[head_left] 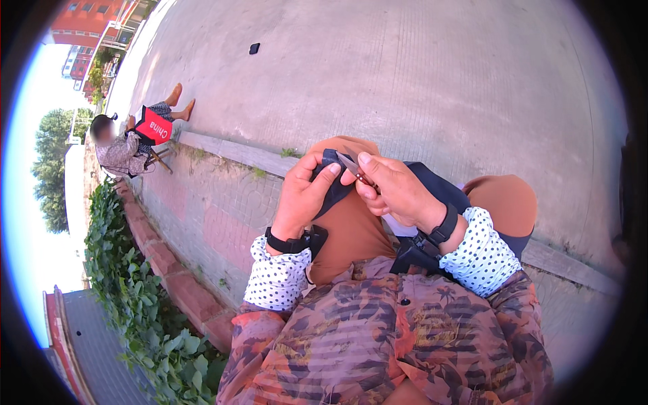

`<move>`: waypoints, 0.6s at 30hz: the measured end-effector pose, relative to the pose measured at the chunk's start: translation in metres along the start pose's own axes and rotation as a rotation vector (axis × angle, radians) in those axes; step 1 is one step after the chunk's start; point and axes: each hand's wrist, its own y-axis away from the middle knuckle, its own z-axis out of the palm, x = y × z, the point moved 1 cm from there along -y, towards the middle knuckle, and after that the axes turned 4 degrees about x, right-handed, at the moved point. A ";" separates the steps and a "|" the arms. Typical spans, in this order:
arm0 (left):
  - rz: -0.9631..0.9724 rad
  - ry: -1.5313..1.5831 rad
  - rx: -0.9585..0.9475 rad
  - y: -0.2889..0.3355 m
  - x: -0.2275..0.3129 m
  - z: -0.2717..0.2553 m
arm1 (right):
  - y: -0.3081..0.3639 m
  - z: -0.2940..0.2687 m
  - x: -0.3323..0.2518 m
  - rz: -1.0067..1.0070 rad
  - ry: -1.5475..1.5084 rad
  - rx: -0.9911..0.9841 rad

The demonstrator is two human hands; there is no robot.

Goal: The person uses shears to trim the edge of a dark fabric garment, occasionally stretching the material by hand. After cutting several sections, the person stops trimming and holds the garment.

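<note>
my left hand (302,196) pinches a dark navy cloth (331,189) over my lap, thumb pressed on top. my right hand (397,192) is closed round a small red-handled blade (354,169) whose tip touches the cloth's upper edge. one black strap sits on each wrist, two in all. far left, one seated person (121,145) holds one red rectangular bag (154,127) with white lettering. one small dark thing (254,48) lies on the concrete.

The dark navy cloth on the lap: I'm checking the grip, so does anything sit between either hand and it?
Nothing visible does. The left hand grips the dark navy cloth directly, thumb on its top edge. The right hand pinches a small metallic, reddish object against the same edge.
</note>
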 end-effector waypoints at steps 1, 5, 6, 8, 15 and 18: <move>-0.017 0.041 0.006 0.000 0.000 0.000 | 0.000 0.000 -0.001 -0.008 0.033 -0.016; -0.041 0.091 0.013 0.002 -0.001 -0.006 | -0.003 -0.004 0.004 0.014 0.072 0.033; -0.041 0.092 0.011 0.003 -0.002 -0.006 | -0.004 -0.006 0.005 0.016 0.087 0.036; -0.085 0.148 0.020 0.003 -0.002 -0.006 | -0.003 -0.008 0.006 0.018 0.101 0.042; -0.051 0.142 0.039 0.000 -0.006 -0.008 | 0.003 -0.005 0.009 -0.026 0.278 0.054; -0.047 0.116 0.044 0.001 -0.006 -0.006 | 0.002 -0.006 0.013 -0.082 0.348 0.070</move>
